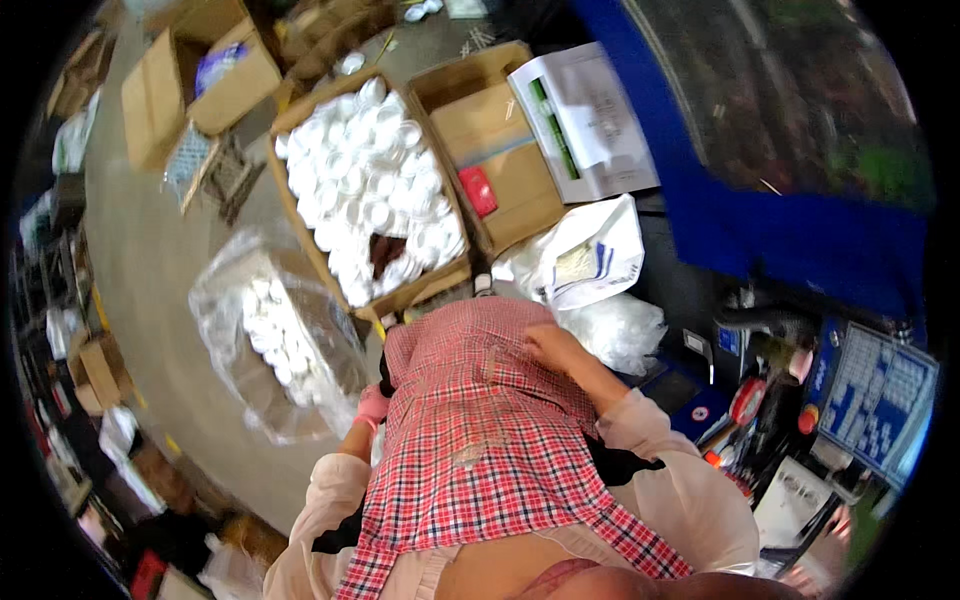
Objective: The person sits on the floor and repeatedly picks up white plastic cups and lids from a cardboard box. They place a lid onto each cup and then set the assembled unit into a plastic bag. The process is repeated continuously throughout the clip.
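Nearest to me is my own red-and-white checked apron (pixel 480 440), and it takes up most of the lower view. My right hand (pixel 553 347) rests against the top of it near my chest, fingers curled loosely onto the cloth — it grips nothing else that I can see. My left hand (pixel 372 406) is low at my left side, mostly tucked behind the apron's edge; only a pinkish bit shows, perhaps a glove, so I cannot tell whether it is closed on anything.

Just beyond that hand, on the floor (pixel 150 250), sits a clear plastic bag (pixel 275 340) with white caps inside; it looks only partly filled. Farther out is the big cardboard box (pixel 370 190), loaded with the same white caps, though a dark gap near its front shows some are gone. By my judgement the work with the caps is somewhere in the middle: plenty left in the box, some already bagged.

To the right, a white bag (pixel 590 250) and crumpled clear plastic (pixel 625 330) lie just beside an open, nearly empty box (pixel 500 160). The machine panel (pixel 880 400) at the far right is bent by the lens, and the shelves at the left rim are too dark to make out.
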